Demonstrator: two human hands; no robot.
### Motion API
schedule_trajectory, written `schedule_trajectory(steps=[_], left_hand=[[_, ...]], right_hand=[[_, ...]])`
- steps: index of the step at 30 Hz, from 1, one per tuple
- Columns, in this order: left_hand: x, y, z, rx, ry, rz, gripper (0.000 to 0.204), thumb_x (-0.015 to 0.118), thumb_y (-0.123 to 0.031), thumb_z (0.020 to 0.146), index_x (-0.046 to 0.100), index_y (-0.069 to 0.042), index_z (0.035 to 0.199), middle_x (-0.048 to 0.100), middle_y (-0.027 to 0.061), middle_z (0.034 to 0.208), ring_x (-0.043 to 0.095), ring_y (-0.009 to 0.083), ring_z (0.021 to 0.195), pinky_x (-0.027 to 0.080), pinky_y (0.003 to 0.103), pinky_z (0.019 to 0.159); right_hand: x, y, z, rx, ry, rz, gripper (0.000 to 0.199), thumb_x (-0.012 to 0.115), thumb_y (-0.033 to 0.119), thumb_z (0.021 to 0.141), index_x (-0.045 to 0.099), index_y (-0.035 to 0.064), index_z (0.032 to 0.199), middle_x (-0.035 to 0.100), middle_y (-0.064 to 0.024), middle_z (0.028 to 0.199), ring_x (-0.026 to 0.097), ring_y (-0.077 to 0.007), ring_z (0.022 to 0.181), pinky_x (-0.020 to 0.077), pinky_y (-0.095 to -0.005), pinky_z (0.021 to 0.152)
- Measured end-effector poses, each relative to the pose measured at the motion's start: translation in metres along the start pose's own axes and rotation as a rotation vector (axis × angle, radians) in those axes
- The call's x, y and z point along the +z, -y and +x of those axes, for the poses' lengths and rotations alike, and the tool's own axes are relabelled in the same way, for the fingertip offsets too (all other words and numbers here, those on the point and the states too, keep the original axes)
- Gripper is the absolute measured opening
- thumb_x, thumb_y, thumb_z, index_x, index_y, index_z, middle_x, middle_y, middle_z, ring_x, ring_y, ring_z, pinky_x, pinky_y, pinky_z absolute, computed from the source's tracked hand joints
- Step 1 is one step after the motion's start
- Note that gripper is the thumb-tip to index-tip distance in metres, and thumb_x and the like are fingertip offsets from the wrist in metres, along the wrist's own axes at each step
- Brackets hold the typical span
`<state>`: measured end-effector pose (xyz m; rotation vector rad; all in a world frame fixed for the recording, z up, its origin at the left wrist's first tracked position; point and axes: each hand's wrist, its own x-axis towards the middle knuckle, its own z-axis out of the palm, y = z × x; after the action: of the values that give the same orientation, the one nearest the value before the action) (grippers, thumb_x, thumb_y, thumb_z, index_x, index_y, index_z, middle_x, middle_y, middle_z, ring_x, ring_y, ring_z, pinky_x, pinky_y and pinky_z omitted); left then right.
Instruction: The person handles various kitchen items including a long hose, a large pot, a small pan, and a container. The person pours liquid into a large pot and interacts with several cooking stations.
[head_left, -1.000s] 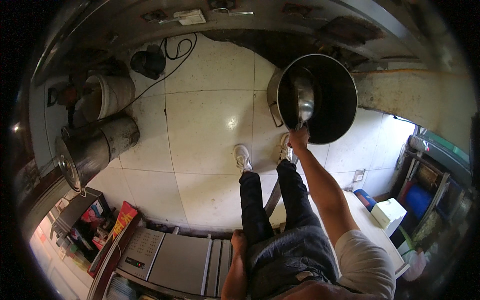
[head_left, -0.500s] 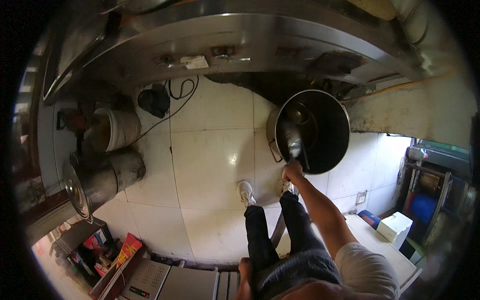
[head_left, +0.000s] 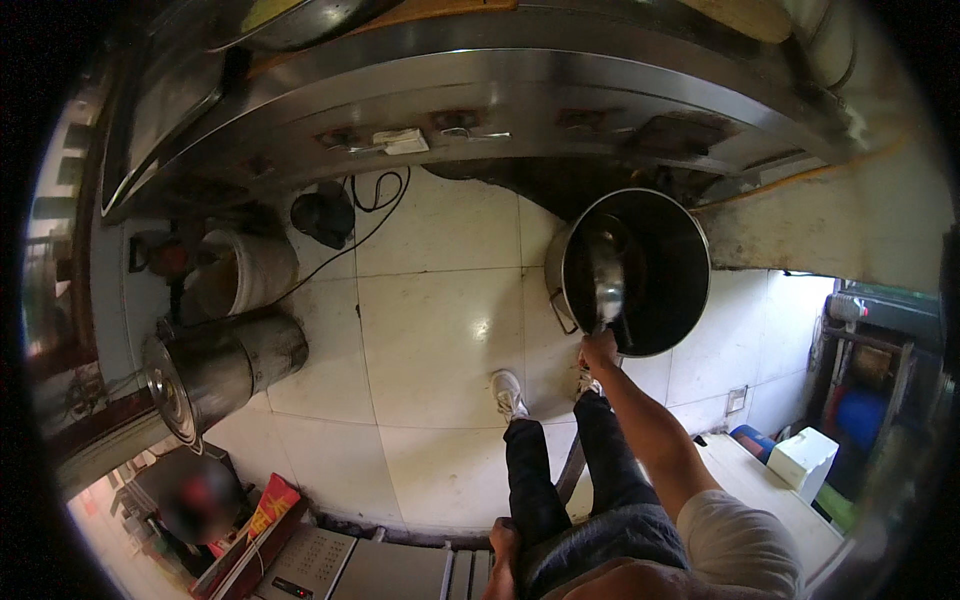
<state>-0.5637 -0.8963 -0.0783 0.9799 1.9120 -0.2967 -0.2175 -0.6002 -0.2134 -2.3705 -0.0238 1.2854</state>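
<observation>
My right hand (head_left: 599, 350) is closed round the handle of a shiny metal scoop (head_left: 607, 280), at the near rim of a tall metal pot (head_left: 702, 300) on the floor. The scoop's long, rounded head reaches down inside the pot. Dark shadow fills much of the inside, so I cannot tell what is in it. A loop handle (head_left: 563, 311) hangs on the pot's left side. Low beside my left thigh is my left hand (head_left: 505, 540), away from the pot; its fingers are mostly hidden.
A steel counter (head_left: 480, 95) with knobs runs along the far side. At left are a lidded metal pot (head_left: 210, 375), a white bucket (head_left: 262, 270) and a black device (head_left: 323, 215) with a cable across the tiles. A white box (head_left: 803, 460) stands at the right.
The scoop, blurred before, now shows sharply and lies farther into the pot and slightly to the right. My right hand stays at the near rim. The whole view has shifted a little.
</observation>
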Motion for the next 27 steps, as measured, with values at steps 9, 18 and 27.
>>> schedule_trajectory(steps=[9,18,27], left_hand=[[-0.001,-0.012,-0.003,-0.007,-0.028,-0.079,0.022,0.046,-0.019,0.082,0.062,-0.004,0.085,0.063,0.0201,0.082,0.059,0.0402,0.079,0.046,0.048,0.068],[0.0,-0.012,-0.004,0.015,-0.039,-0.035,0.02,0.048,-0.018,0.08,0.062,-0.005,0.085,0.062,0.0199,0.08,0.058,0.0413,0.078,0.046,0.048,0.068],[0.007,-0.006,-0.001,0.013,-0.017,-0.006,0.02,0.047,-0.017,0.079,0.062,-0.006,0.086,0.062,0.0203,0.081,0.058,0.0418,0.078,0.046,0.047,0.069]], right_hand=[[0.001,0.013,-0.012,0.059,0.141,0.047,0.027,0.058,0.011,0.077,0.046,-0.0048,0.095,0.055,-0.016,0.063,0.055,-0.0242,0.046,0.0434,-0.0382,0.037],[-0.006,0.02,-0.018,0.029,0.036,-0.033,0.033,0.057,0.01,0.078,0.044,-0.006,0.103,0.055,-0.0164,0.066,0.056,-0.026,0.046,0.0438,-0.0389,0.037],[-0.007,0.007,-0.014,0.057,0.207,0.05,0.027,0.054,0.005,0.075,0.042,-0.0087,0.095,0.058,-0.0203,0.074,0.057,-0.0273,0.046,0.0421,-0.0409,0.035]])
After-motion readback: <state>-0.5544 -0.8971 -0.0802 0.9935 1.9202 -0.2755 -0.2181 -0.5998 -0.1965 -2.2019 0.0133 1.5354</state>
